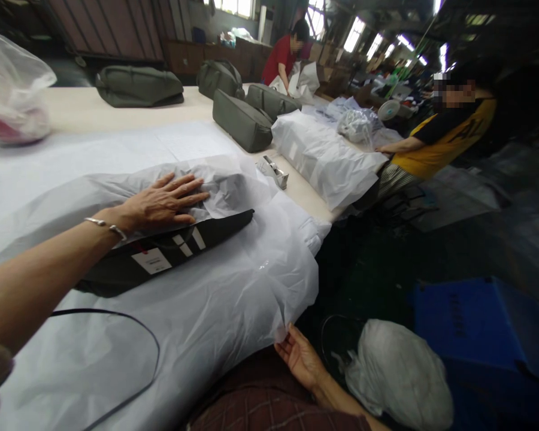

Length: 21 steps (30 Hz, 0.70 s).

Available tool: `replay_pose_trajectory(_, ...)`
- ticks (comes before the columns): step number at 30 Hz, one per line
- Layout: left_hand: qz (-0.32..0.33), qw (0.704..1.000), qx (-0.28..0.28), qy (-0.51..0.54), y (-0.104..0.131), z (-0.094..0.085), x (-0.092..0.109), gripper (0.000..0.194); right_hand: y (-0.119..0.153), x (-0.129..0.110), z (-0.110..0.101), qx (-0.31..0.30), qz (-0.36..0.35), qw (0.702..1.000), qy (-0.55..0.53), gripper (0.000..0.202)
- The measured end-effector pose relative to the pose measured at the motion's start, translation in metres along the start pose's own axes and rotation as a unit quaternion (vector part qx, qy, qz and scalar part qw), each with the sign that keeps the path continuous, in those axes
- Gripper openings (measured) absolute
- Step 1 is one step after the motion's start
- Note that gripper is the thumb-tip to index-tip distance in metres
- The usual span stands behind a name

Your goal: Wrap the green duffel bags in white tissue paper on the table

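A dark green bag (pixel 130 269) with a white tag (pixel 151 261) and pale stripes lies on large sheets of thin white wrapping paper (pixel 233 299). Paper also covers the bag's far side. My left hand (pixel 164 200) rests flat on that covering paper, fingers spread, with a silver bangle at the wrist. At the near right edge, my right hand (pixel 299 356) pinches the border of the lower paper between thumb and fingers. A thin black strap (pixel 155 353) curves over the paper at the lower left.
Several dark green bags (pixel 242 120) stand farther back on the table. Beyond the tape dispenser (pixel 273 172) lies a paper-wrapped bundle (pixel 323 155). Co-workers stand at the back and right. A blue bin (pixel 467 323) and a white sack (pixel 397 374) are at the lower right.
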<state>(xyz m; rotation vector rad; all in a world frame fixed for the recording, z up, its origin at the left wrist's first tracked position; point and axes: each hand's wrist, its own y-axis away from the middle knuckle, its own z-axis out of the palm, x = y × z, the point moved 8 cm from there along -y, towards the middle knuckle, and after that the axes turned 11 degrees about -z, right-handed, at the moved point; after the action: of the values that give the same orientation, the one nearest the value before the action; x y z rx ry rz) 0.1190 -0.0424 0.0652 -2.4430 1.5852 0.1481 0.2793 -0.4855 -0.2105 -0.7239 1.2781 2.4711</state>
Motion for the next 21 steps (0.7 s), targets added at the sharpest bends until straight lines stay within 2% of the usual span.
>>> replay_pose_trajectory(6,-0.002,1.000,-0.013,-0.003,-0.002,0.005,-0.002,0.061,0.004,0.005,0.014,-0.066,0.029,0.997,-0.023,0.038)
replay_pose_trajectory(8,0.002,1.000,-0.005,-0.003,-0.002,0.005,-0.002,0.061,0.007,0.009,0.013,-0.063,0.027,0.998,-0.006,0.037)
replay_pose_trajectory(13,0.014,1.000,0.018,0.005,-0.003,0.005,-0.001,0.062,0.007,0.025,-0.025,0.022,0.021,0.999,0.009,0.033)
replay_pose_trajectory(17,0.016,1.000,0.024,0.010,-0.003,0.005,0.000,0.063,-0.005,0.026,-0.054,0.077,0.017,0.996,0.034,0.047)
replay_pose_trajectory(19,0.019,0.999,0.024,0.012,-0.003,0.004,0.000,0.065,-0.015,0.020,-0.051,0.064,0.003,0.997,0.040,0.056)
replay_pose_trajectory(21,0.020,0.999,0.024,0.012,-0.003,0.004,0.001,0.065,-0.023,0.012,-0.031,0.005,-0.021,0.999,0.035,0.060)
